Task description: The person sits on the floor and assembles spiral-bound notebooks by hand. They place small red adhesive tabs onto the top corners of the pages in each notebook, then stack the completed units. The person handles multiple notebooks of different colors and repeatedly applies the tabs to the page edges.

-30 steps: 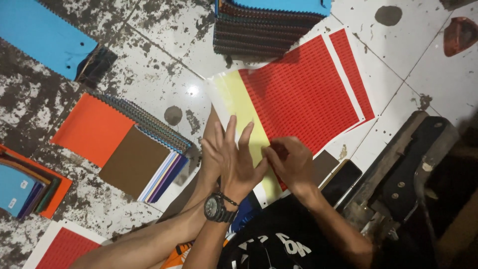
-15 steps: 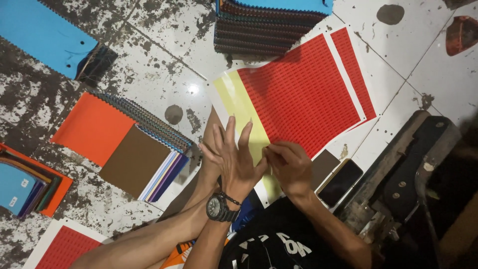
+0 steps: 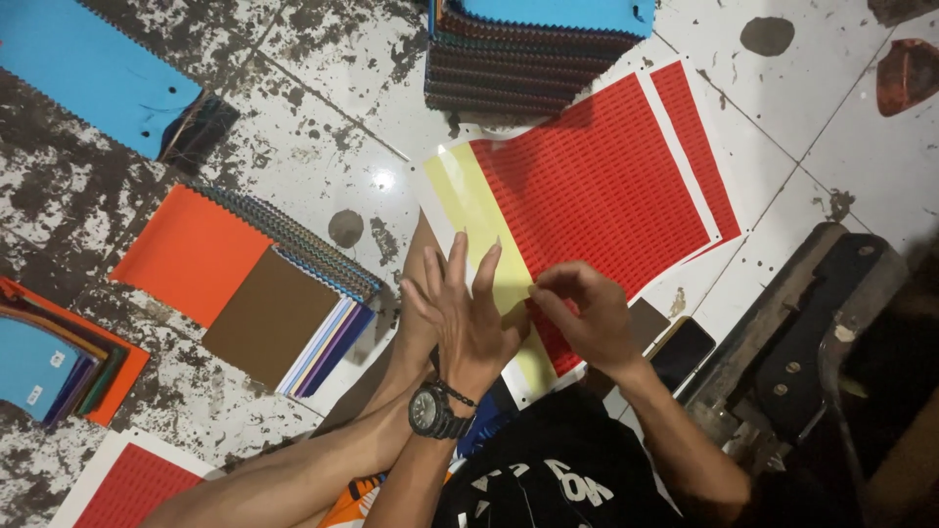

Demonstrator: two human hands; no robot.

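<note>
A red sticker sheet [image 3: 606,176] on pale yellow backing [image 3: 469,200] lies on the tiled floor in front of me. My left hand [image 3: 465,313], with a black wristwatch [image 3: 430,411], is held over the yellow strip with its fingers spread and nothing in it. My right hand [image 3: 582,318] is next to it, thumb and fingertips pinched at the lower left edge of the red sheet, close to the left hand's fingers. What exactly is pinched is too small to see. A bare limb lies under my left wrist.
Stacks of coloured sample sheets lie around: an orange and brown stack [image 3: 245,284] at left, a blue-topped one [image 3: 538,49] at the top, a blue sheet [image 3: 88,68] at top left. Another red sticker sheet [image 3: 127,484] lies at bottom left. A dark phone [image 3: 685,347] and black machine part [image 3: 812,323] sit at right.
Almost nothing has moved. My right fingertips have edged slightly closer to the left hand's fingers at the sheet's edge.
</note>
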